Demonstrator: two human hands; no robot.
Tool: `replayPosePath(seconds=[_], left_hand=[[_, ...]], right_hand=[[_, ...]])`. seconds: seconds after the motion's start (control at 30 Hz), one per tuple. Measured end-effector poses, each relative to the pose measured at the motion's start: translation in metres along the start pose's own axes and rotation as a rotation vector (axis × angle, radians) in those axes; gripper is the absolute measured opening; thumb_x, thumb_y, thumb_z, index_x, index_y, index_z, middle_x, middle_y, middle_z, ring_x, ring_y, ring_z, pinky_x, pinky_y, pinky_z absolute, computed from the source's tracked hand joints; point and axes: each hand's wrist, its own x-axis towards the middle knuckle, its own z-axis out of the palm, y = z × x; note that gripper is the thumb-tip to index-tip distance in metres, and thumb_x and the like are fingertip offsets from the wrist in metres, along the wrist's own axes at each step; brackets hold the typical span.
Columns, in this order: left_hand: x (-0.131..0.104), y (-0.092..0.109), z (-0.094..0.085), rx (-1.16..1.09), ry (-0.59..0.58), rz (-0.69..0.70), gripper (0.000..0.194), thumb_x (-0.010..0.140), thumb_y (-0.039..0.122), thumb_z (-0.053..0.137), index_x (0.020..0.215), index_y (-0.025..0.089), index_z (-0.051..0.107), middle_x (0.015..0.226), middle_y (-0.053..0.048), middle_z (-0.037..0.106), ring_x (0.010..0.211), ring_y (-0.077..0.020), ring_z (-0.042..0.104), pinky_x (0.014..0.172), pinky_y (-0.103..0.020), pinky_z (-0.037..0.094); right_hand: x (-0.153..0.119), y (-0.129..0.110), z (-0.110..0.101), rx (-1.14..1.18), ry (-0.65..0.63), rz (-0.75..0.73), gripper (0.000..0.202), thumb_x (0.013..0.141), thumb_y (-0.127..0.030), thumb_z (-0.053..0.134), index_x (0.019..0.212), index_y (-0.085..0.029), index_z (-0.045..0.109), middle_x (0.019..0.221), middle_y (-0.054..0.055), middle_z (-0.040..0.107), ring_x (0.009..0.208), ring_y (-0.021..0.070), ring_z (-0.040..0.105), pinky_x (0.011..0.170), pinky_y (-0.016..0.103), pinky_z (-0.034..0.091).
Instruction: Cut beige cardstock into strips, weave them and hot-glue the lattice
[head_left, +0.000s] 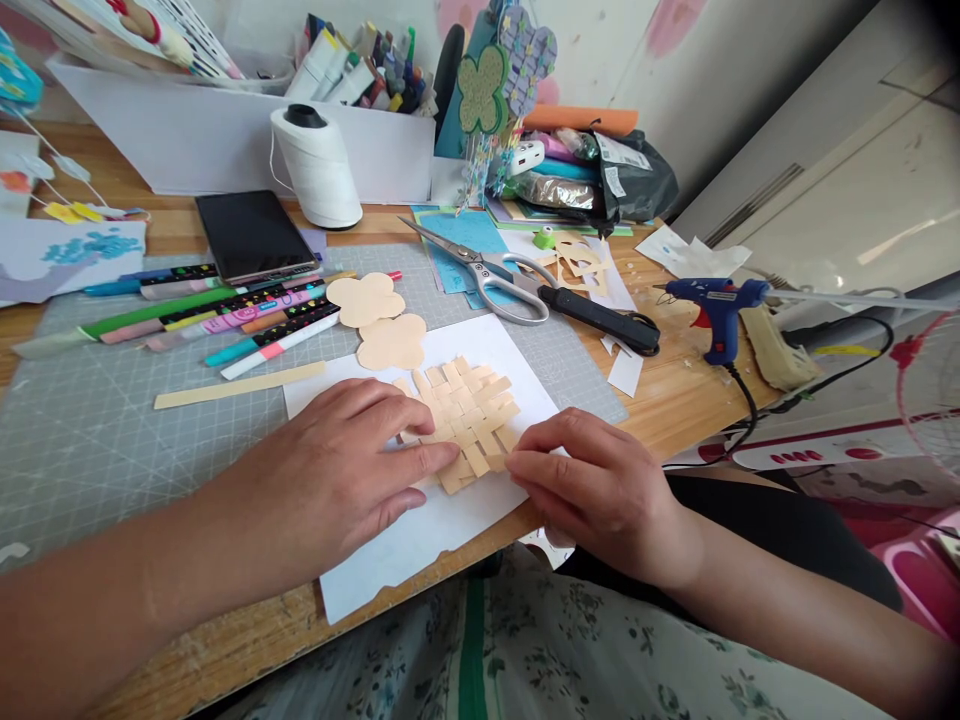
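A small mat of woven cream paper strips (465, 405) lies on a white sheet of paper (390, 550) at the desk's front edge. My left hand (360, 460) rests on the mat's left side, fingers stretched out, the index fingertip pressing on the weave. At the mat's lower right edge, my right hand (600, 490) pinches the end of a cream strip between thumb and index finger. Two cream butterfly-shaped paper cutouts (391, 342) overlap just behind the mat. A loose cream strip (240, 386) lies to the left, partly on the sheet.
Scissors (487, 270) and a black-handled cutter (600, 318) lie behind the mat. A blue glue gun (720, 310) with its cord stands at right. Several markers (247, 310), a dark phone (253, 235) and a white thread cone (319, 170) are at the back left.
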Motion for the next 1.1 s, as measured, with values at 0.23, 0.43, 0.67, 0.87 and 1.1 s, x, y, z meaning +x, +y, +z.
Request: replayPosePath(seconds=[0.23,0.43,0.67,0.87,1.1], left_hand=[[-0.0043,0.0007,-0.0010,-0.027,-0.012,-0.023,0.029,0.090,0.021,0.058,0.117,0.031,0.063,0.113,-0.005,0.060,0.106,-0.0281,0.052,0.096,-0.050,0.040],[-0.0021,-0.0004,-0.0005,0.004,-0.005,0.011,0.026,0.091,0.021,0.057,0.115,0.028,0.064,0.110,-0.006,0.060,0.104,-0.0282,0.053,0.094,-0.050,0.042],[-0.0036,-0.0016,0.0015,-0.012,-0.003,0.003,0.028,0.092,0.021,0.055,0.117,0.030,0.063,0.112,-0.006,0.060,0.106,-0.0276,0.052,0.094,-0.049,0.041],[-0.0027,-0.0019,0.0027,-0.010,0.017,0.014,0.028,0.092,0.020,0.056,0.117,0.028,0.063,0.111,-0.006,0.060,0.106,-0.0276,0.052,0.095,-0.050,0.041],[-0.0021,-0.0018,0.0013,-0.007,0.007,0.012,0.028,0.091,0.020,0.057,0.116,0.029,0.064,0.111,-0.006,0.060,0.104,-0.0276,0.053,0.094,-0.050,0.041]], right_hand=[[-0.0001,0.0089,-0.0010,0.003,-0.049,0.015,0.012,0.094,-0.016,0.057,0.094,-0.014,0.069,0.088,0.010,0.071,0.076,0.0179,0.063,0.066,0.031,0.055],[-0.0050,0.0059,-0.0013,-0.143,-0.056,-0.047,0.012,0.091,-0.012,0.059,0.086,-0.011,0.069,0.083,0.012,0.070,0.074,0.0201,0.060,0.066,0.035,0.053],[-0.0054,0.0047,0.0002,-0.208,-0.064,0.007,0.017,0.091,-0.012,0.058,0.080,-0.009,0.071,0.082,0.013,0.067,0.073,0.0209,0.054,0.064,0.036,0.051],[-0.0059,0.0014,0.0040,-0.193,-0.066,0.028,0.017,0.090,-0.011,0.060,0.077,-0.010,0.071,0.080,0.011,0.067,0.071,0.0197,0.052,0.063,0.035,0.049],[-0.0065,-0.0003,0.0030,-0.179,-0.069,0.035,0.017,0.089,-0.011,0.060,0.077,-0.010,0.071,0.080,0.011,0.066,0.072,0.0201,0.051,0.064,0.035,0.048]])
